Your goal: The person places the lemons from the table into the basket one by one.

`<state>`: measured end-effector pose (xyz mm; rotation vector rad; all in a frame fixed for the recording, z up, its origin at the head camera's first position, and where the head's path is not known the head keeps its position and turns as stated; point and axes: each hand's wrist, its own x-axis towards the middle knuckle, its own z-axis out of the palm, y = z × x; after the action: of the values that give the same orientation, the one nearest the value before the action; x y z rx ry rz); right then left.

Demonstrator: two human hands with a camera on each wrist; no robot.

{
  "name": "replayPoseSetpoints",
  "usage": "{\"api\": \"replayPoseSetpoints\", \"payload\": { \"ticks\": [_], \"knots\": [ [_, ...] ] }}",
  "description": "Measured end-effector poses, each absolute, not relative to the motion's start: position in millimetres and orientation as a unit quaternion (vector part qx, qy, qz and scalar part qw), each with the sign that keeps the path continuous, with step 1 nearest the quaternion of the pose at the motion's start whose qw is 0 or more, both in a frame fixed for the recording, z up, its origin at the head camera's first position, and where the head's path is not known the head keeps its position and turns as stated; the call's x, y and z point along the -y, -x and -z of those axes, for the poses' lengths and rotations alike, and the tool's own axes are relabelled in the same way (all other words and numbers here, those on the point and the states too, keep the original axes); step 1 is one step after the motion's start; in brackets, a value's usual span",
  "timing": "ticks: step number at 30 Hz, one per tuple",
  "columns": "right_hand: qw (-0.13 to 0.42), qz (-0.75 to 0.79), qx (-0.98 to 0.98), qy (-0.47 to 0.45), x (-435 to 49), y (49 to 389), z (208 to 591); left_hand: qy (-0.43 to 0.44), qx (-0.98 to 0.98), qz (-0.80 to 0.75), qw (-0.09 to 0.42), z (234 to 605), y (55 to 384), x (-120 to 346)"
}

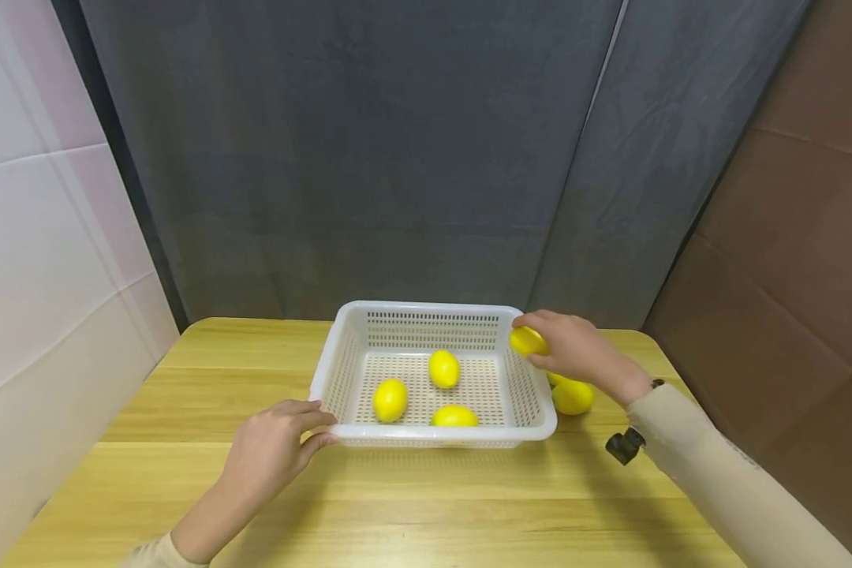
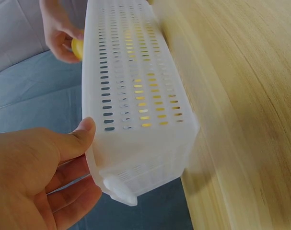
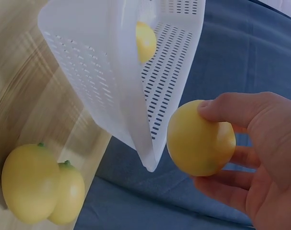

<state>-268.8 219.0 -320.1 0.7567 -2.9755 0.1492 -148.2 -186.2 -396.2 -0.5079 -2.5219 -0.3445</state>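
Note:
A white plastic basket (image 1: 436, 433) with slotted walls stands on the table, and three lemons lie inside: one at the left (image 1: 390, 400), one near the middle (image 1: 443, 369) and one by the front wall (image 1: 455, 416). My left hand (image 1: 273, 446) pinches the basket's front left corner rim, thumb on one side and fingers on the other, as the left wrist view shows. My right hand (image 1: 575, 351) grips another lemon (image 3: 200, 139) between thumb and fingers, at the basket's right rim. Two more lemons (image 3: 30, 184) rest on the table right of the basket, partly under that hand in the head view.
The wooden table (image 1: 426, 505) extends to both sides and in front of the basket. A dark grey curtain (image 1: 362, 158) hangs behind it. Pale cloth (image 1: 50, 221) stands at the left and brown cloth (image 1: 788, 237) at the right.

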Motion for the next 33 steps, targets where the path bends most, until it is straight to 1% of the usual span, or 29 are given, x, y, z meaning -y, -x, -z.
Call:
{"api": "replayPoseSetpoints", "payload": {
  "ticks": [5,11,15,22,33],
  "knots": [
    [0.026,-0.044,0.965,-0.255,-213.5,269.1,319.3,0.192,0.933,0.127,0.275,396.2,148.3,187.1],
    [0.029,-0.039,0.960,-0.276,-210.0,270.7,317.7,0.194,0.931,0.127,0.282,397.3,148.7,187.3],
    [0.032,-0.040,0.957,-0.286,-206.8,271.7,317.7,0.194,0.931,0.128,0.283,397.5,149.3,187.0],
    [0.024,-0.034,0.960,-0.277,-196.0,274.6,319.1,0.195,0.930,0.131,0.281,398.3,150.1,187.0],
    [0.032,-0.037,0.951,-0.305,-181.2,279.4,321.3,0.191,0.932,0.132,0.277,399.6,150.2,187.4]
  ]
}}
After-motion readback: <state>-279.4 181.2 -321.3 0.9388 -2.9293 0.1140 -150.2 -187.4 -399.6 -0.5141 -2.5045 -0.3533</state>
